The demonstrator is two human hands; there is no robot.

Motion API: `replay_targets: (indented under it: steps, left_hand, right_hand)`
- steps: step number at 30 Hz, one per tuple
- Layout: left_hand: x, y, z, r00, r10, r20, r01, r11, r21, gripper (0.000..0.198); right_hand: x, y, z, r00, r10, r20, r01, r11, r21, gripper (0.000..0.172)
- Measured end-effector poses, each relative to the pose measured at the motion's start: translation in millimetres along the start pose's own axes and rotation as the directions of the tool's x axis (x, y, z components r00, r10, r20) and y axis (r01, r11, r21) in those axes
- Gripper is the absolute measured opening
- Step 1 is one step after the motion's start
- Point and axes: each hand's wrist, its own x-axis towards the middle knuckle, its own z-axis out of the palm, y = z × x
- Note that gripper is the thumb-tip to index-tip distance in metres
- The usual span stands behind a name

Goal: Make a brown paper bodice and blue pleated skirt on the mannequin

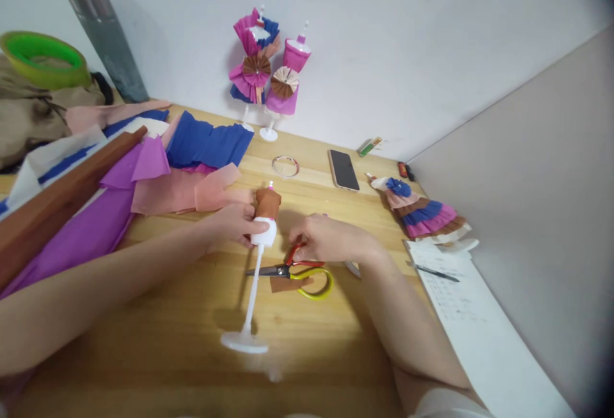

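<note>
A wooden table (182,335) spreads beneath the small dress form (267,234), which serves here as the landmark. Left of it sprawl long crepe paper strips (206,143) in blue, pink, purple, brown and white; well to its right lies a written sheet (499,335). Beyond it, by the wall, stand two dressed forms (256,73). The form itself has its upper body wrapped in brown paper; whether its base rests on the wood, I cannot tell. The left hand (237,225) grasps its white lower body. Just right of the form, the right hand (319,236) has its fingers bent at the red handle of the scissors (283,271); how firmly they close, I cannot tell. Beneath the scissors lies a brown scrap (283,285). The step in hand looks like fitting and trimming that wrap; the next move probably calls for a steady left hold.
</note>
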Motion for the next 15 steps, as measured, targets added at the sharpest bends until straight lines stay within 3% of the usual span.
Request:
replay_targets:
  steps: [3, 5, 8, 11, 15]
  left_hand:
    - [-10.0, -1.2, 0.9, 0.997, 0.051, -0.061, -0.030, 0.950, 0.309, 0.034]
    - [-16.7, -1.2, 1.3, 0.979, 0.178, -0.096, -0.093, 0.818, 0.567, 0.039]
    - [-24.4, -2.7, 0.9, 0.937, 0.332, -0.111, -0.154, 0.677, 0.719, 0.044]
    - [-27.8, -7.2, -0.3, 0.910, 0.366, -0.196, -0.117, 0.680, 0.724, 0.035]
    - [-26.5, -21.7, 0.8, 0.897, 0.390, -0.208, -0.117, 0.662, 0.740, 0.034]
  right_hand:
    - [-4.2, -0.1, 8.7, 0.999, -0.031, -0.041, 0.030, 0.999, -0.040, 0.016]
    - [-6.8, 1.6, 16.6, 0.993, -0.045, -0.105, 0.039, 0.998, -0.058, 0.021]
    - [-4.9, 3.3, 31.5, 0.952, -0.072, -0.297, 0.074, 0.997, -0.004, 0.018]
    - [5.3, 0.5, 47.8, 0.830, -0.143, -0.539, 0.232, 0.968, 0.100, 0.010]
    - [19.6, -4.4, 66.8, 0.652, -0.287, -0.701, 0.421, 0.907, 0.021, 0.021]
